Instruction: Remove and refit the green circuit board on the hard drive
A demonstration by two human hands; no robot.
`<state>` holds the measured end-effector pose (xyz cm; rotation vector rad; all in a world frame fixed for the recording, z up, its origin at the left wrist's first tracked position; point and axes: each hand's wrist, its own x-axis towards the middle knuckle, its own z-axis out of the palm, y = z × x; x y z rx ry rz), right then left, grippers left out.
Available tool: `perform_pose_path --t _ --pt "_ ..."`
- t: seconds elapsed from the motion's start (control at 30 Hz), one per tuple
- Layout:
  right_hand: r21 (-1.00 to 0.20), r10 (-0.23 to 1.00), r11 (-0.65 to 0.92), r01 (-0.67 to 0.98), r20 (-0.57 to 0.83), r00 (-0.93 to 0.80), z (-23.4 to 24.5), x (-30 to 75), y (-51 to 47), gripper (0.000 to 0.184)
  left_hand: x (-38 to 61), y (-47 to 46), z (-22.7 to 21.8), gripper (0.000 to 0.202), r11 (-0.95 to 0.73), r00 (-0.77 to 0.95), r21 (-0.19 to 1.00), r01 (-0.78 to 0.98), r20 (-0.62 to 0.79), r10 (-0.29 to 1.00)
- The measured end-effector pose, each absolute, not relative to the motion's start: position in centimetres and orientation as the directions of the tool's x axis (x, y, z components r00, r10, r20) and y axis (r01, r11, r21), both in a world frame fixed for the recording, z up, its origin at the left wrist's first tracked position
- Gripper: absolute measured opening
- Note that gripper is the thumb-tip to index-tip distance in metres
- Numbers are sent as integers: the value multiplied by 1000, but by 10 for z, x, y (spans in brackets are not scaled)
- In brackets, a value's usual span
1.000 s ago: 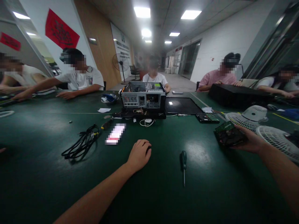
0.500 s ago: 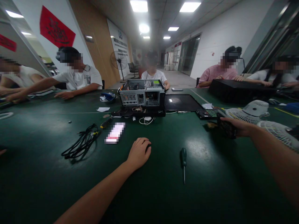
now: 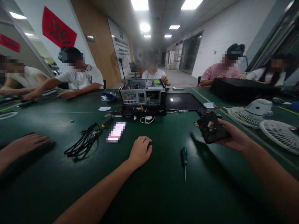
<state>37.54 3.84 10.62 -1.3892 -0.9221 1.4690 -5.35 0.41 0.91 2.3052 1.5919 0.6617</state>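
Note:
My right hand point(image 3: 234, 137) holds a dark, flat computer part point(image 3: 212, 130) just above the green table point(image 3: 163, 193), right of centre, with the fingers wrapped under its far edge. My left hand point(image 3: 140, 151) rests on the table in the middle, knuckles up and fingers curled under; what lies beneath them is hidden. A green-handled screwdriver point(image 3: 184, 159) lies between my two hands, tip pointing toward me. Behind stands an open computer case point(image 3: 142, 95) with loose wires in front of it.
A bundle of black cables point(image 3: 84, 141) and a phone point(image 3: 116, 132) lie left of centre. Two white fan grilles point(image 3: 277, 133) sit at the right, and a black panel point(image 3: 182, 101) lies beside the case. Another person's hand point(image 3: 25, 145) lies flat at the left edge. Several people sit around the table.
My right hand has brought the dark part from beside the fan grilles leftward and nearer to me. Another person's hand has come onto the table at the left. My left hand stayed put.

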Motion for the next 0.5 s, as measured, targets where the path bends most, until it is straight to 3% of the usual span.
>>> perform_pose_path --t 0.03,0.1,0.27,0.37,0.5 --pt "-882 913 -408 -235 -400 -85 104 354 33 41 -53 3 10 32 -361 289 470 805 220 932" --pt "-815 899 -439 -379 -399 -183 99 310 27 39 -52 0 12 33 -358 279 507 784 227 933" --pt "-752 885 -461 -471 -352 -305 79 210 16 31 -44 -15 16 54 -325 266 678 659 195 944" --pt "-759 924 -381 -528 -294 -244 64 173 4 24 -36 -24 16 84 -328 296 735 593 180 938" --pt "-792 969 -246 -559 -181 -170 45 158 -12 38 -24 -31 16 118 -307 250 719 623 189 950"
